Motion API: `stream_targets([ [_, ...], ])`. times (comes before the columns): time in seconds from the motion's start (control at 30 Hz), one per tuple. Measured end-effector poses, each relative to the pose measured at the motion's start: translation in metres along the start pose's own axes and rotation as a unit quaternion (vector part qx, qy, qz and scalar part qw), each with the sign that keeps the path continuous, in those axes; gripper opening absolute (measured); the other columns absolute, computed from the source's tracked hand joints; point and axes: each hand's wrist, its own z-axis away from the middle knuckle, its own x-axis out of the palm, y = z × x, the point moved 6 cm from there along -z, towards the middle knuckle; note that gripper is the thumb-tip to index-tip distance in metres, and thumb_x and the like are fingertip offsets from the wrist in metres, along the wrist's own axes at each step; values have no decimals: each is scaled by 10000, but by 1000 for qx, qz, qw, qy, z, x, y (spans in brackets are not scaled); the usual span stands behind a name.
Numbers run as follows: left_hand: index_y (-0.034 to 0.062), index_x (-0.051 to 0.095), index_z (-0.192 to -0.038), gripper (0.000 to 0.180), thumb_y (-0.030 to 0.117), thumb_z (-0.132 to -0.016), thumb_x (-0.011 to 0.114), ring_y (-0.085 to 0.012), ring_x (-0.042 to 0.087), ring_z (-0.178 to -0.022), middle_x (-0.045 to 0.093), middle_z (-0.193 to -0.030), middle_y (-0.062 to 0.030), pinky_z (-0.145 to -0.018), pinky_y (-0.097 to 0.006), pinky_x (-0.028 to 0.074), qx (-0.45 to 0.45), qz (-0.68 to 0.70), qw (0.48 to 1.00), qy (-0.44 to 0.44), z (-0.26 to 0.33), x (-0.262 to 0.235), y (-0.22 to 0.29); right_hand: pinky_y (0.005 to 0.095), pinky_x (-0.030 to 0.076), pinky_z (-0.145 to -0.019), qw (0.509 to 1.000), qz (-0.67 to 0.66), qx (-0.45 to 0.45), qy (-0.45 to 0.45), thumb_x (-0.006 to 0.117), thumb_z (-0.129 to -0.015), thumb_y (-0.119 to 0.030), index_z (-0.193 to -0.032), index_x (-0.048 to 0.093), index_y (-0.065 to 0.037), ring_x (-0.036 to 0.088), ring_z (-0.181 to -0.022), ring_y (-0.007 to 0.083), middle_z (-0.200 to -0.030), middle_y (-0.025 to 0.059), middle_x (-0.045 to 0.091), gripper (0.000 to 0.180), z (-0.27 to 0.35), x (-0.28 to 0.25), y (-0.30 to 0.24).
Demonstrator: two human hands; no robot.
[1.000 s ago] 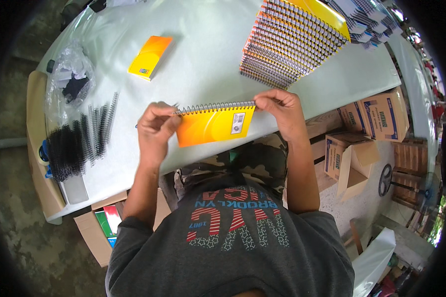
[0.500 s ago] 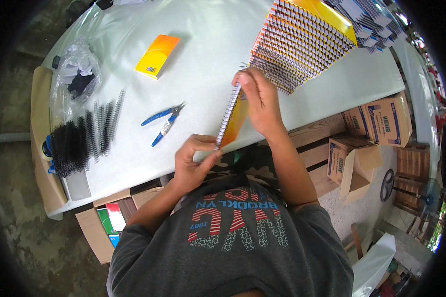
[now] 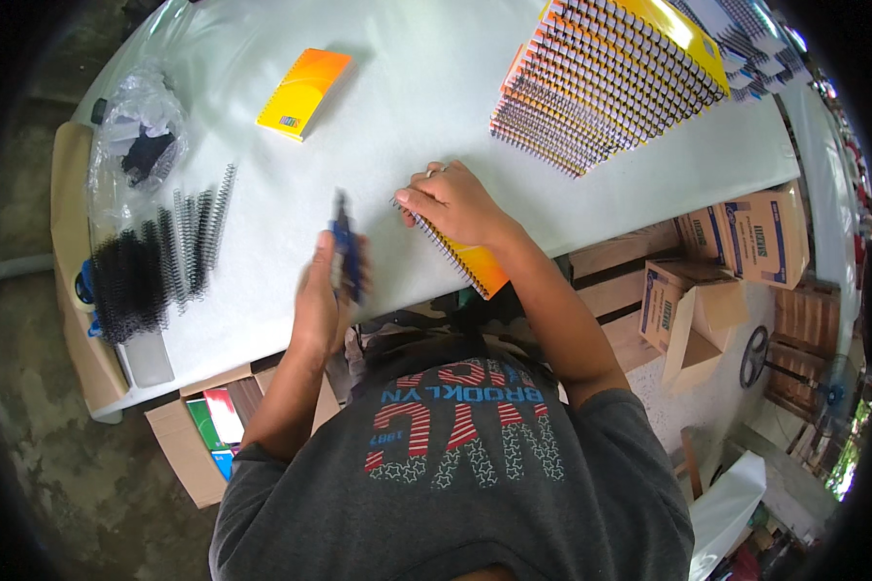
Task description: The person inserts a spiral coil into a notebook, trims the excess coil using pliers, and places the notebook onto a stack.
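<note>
The left grip [image 3: 317,302] clasps blurred, probably metal-tipped blue pliers [image 3: 347,256]; the right grip [image 3: 460,205] holds a coil-bound, rectangular yellow notebook [image 3: 477,263].

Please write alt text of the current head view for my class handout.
A person's right hand grips a yellow-orange spiral notebook at a pale table; the left hand holds a blurred blue tool. Another notebook and a notebook stack lie beyond, with dark coils at left.
</note>
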Motion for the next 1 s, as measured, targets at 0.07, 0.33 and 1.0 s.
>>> stream_targets([
  [0.07,28,528,-1098,471,445,-945,369,-206,543,-832,560,-919,-89,-761,-334,440,-237,347,891,-172,22,50,-9,364,356,-860,1000,-2,2,-4,465,-914,-333,-668,625,-89,514,-703,238,-646,41,585,382,2,0,0],
  [0.33,50,473,-1166,505,479,-937,336,-282,569,-978,551,-987,-107,-823,-509,469,-292,369,843,-260,23,77,-7,365,365,-832,1000,22,6,16,484,-903,-351,-732,639,-74,517,-744,247,-671,57,594,361,2,-4,-3],
  [1.0,59,489,-1056,510,515,-952,287,-156,468,-594,464,-752,-36,-514,-299,426,-295,201,919,-169,23,78,6,362,377,-788,999,-23,14,21,496,-897,-378,-745,626,-57,511,-736,252,-672,73,575,379,3,-5,0],
])
